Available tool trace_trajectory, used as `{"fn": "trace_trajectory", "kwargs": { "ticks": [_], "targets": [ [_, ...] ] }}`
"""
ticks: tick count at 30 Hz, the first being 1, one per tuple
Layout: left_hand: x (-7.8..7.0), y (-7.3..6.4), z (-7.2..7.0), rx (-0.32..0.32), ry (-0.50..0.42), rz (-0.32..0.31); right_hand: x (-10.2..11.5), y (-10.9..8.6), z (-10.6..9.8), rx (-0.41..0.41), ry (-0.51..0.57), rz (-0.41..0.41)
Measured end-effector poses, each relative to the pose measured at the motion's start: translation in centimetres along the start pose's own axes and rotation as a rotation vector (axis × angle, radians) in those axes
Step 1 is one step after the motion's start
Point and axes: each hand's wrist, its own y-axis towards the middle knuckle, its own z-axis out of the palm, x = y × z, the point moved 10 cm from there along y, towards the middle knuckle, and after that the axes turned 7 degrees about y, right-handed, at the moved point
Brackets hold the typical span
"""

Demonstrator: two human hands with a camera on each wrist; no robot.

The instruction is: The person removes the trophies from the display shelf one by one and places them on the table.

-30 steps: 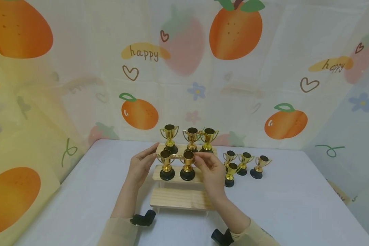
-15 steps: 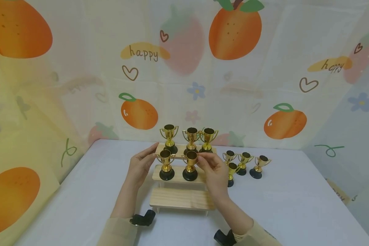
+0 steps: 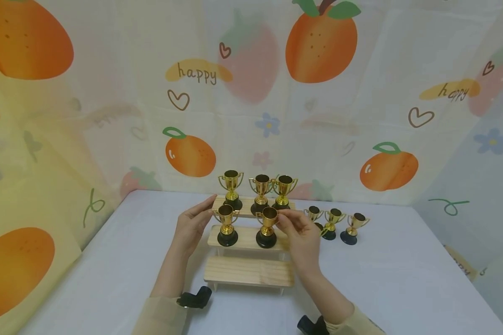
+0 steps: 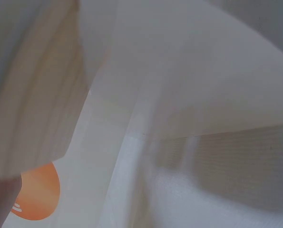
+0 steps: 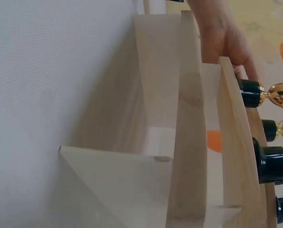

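Observation:
In the head view, my right hand (image 3: 303, 242) pinches the right handle of a small gold trophy cup (image 3: 269, 224), its black base at the middle tier (image 3: 245, 236) of a wooden three-step display stand. Another trophy cup (image 3: 226, 225) stands upright on that tier's left end. My left hand (image 3: 190, 230) holds the left end of the stand's top tier (image 3: 246, 204), its fingertips at the board's edge. On the top tier are three trophy cups, one (image 3: 231, 188) apart at left. The right wrist view shows the left hand (image 5: 224, 45) beyond the stand.
The bottom tier (image 3: 249, 271) of the stand lies nearest me. Right of it on the white table (image 3: 381, 279) stand several more trophy cups, among them one (image 3: 354, 228) at the far right; my right hand mostly hides one. A fruit-printed cloth (image 3: 331, 139) hangs behind the table.
My right hand has shifted the trophy cup rightward along the middle tier, widening the gap from its neighbour. It now covers more of the loose cups. The left hand stays put.

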Motion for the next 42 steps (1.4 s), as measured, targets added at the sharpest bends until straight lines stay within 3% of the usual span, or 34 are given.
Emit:
{"fn": "trace_trajectory", "kwargs": {
  "ticks": [34, 42],
  "targets": [
    [0.0, -0.1, 0.1, 0.004, 0.017, -0.004, 1.1, -0.1, -6.2, -0.128, -0.051, 0.003],
    [0.0, -0.1, 0.0, 0.004, 0.025, -0.008, 1.8, 0.0, -7.4, -0.139, -0.03, -0.042]
  ]
}}
